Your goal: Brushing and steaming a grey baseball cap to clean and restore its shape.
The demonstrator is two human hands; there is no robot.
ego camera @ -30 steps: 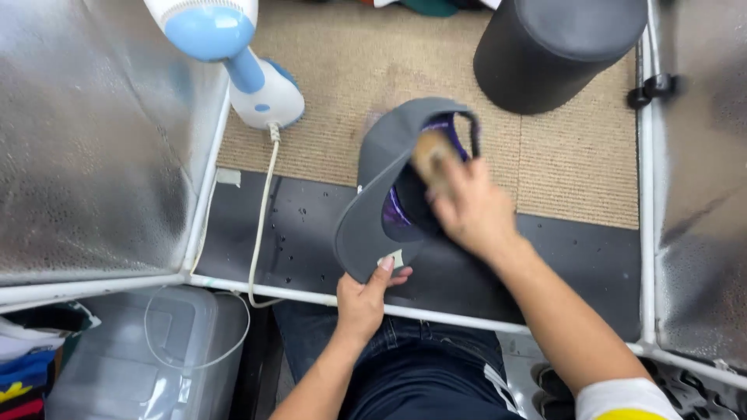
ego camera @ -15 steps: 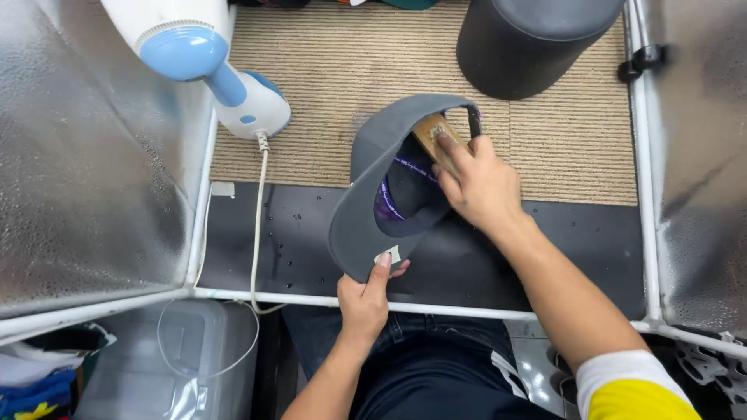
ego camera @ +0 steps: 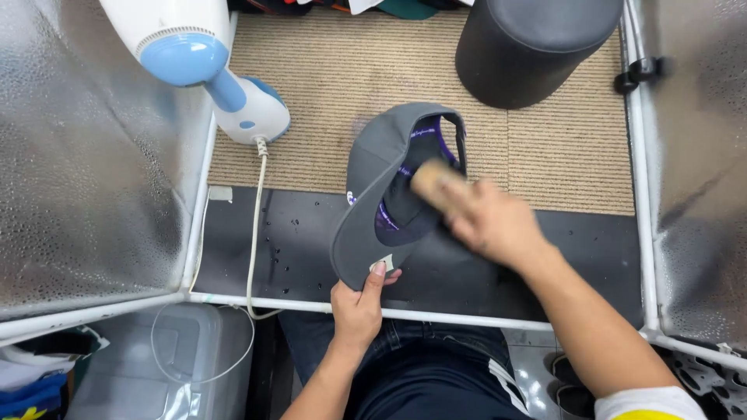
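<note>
Beige ribbed matting and a wet black mat lie between silvery panels. Over the black mat my left hand pinches the brim of the grey cap; my right hand, blurred, grips a tan brush inside the cap. Left of the cap stands a white-blue steamer.

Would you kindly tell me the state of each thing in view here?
grey cap: upside down, brim gripped by the left hand
wooden brush: in the right hand, inside the cap, blurred
steamer: corded, unheld
black mat: wet with droplets
black cylinder: upright on the carpet
</note>
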